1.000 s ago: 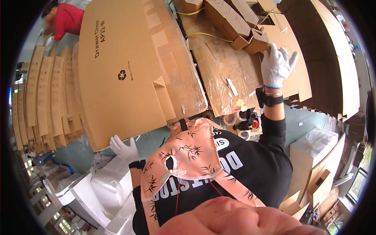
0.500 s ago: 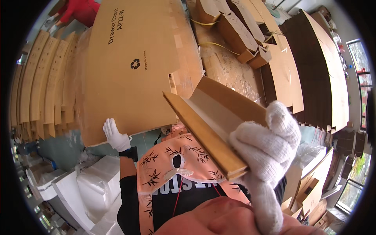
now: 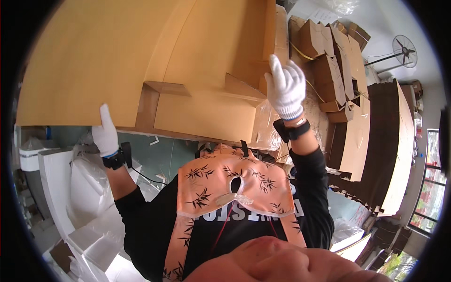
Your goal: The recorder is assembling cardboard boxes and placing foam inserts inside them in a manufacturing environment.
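A big brown cardboard box lies opened out in front of me, with low walls and small corner flaps standing up. Its wide left panel spreads flat to the left. My left hand, in a white knit glove, grips this panel's near edge, thumb on top and the fingers partly hidden under it. At the box's right wall is my gloved right hand. Its index finger points away from me, the other fingers are loosely bent, and nothing shows in its grasp.
Folded cardboard pieces with yellow straps sit on the right. Beyond them stands a tall stack of cardboard sheets. A pedestal fan is at the far right. White foam pieces lie at the lower left.
The narrow folded cardboard piece is gone from my right hand, which has moved away from me to the box. The large printed panel is out of sight, and the box's inside now shows.
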Tool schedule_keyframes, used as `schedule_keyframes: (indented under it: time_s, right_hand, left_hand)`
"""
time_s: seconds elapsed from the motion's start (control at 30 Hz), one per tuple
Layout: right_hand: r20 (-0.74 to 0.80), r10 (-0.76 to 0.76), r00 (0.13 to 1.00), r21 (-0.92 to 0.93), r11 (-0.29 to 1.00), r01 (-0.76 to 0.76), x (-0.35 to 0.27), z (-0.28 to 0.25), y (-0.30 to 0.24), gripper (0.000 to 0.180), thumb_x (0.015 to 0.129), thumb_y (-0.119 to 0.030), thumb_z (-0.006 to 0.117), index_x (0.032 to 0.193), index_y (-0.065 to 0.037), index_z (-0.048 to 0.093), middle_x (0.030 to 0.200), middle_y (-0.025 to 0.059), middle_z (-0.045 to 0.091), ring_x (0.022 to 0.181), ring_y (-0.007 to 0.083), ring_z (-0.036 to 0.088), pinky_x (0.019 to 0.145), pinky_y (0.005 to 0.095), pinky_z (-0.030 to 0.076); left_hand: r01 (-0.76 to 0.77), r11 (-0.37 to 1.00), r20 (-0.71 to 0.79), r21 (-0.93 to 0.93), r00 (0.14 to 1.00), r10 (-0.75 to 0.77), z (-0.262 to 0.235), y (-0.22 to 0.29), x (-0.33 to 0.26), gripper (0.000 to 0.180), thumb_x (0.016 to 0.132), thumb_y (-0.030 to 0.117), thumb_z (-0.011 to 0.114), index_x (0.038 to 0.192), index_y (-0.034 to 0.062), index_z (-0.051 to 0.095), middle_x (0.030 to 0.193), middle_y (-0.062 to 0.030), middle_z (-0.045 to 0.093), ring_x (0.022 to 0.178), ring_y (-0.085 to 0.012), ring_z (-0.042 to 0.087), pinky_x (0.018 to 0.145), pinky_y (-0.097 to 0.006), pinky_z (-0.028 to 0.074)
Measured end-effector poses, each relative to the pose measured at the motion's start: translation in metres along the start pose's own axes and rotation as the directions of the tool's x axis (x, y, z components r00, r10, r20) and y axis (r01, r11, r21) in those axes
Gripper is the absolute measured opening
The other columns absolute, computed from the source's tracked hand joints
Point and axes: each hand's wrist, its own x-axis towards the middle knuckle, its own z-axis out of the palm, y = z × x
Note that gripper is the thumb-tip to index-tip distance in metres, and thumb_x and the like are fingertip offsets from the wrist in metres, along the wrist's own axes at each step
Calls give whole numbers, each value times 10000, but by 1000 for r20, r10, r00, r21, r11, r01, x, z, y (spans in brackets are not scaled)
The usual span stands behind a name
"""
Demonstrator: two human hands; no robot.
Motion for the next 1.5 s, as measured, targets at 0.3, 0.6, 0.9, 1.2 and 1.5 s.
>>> schedule_keyframes:
  time_s: [0.3,0.6,0.9,1.2,1.5]
  right_hand:
    - [560,249,790,92,929,-358,-88,95,22,556,776,-159,752,1298,-103,569,756,167,680,687,355,675,640,469,534]
    - [526,310,792,10,929,-370,-117,60,9,386,851,-160,709,1212,-66,610,744,186,682,658,367,672,625,462,545]
    - [505,332,797,47,911,-410,-127,68,26,369,849,-164,717,1200,-88,635,754,178,695,667,375,682,626,460,552]
    - [664,295,687,162,841,-517,-120,59,48,185,871,-159,700,1025,-59,720,894,164,731,825,316,716,753,396,558]
    - [727,417,545,81,736,-672,-101,59,39,246,922,-242,632,1049,-47,709,952,181,728,898,344,703,822,417,542]
  left_hand:
    - [324,886,198,-332,942,-270,-37,-53,40,702,1010,566,482,1380,-30,477,1150,-144,632,944,-208,673,688,-314,561]
    - [254,898,122,-358,967,-225,-36,-65,51,662,994,558,517,1326,-14,536,1075,-117,676,793,-191,697,603,-309,572]
    - [503,703,274,-503,864,-422,-14,-94,60,689,958,599,550,1303,3,552,967,-100,700,754,-188,701,504,-326,579]
    - [694,268,440,-668,659,-611,80,-245,-1,757,927,655,565,1348,27,535,1221,-125,639,1002,-224,679,687,-367,600]
    - [-27,691,-78,723,990,120,85,-161,-13,590,943,475,542,1359,60,497,1392,-204,555,1270,-360,541,1071,-437,427]
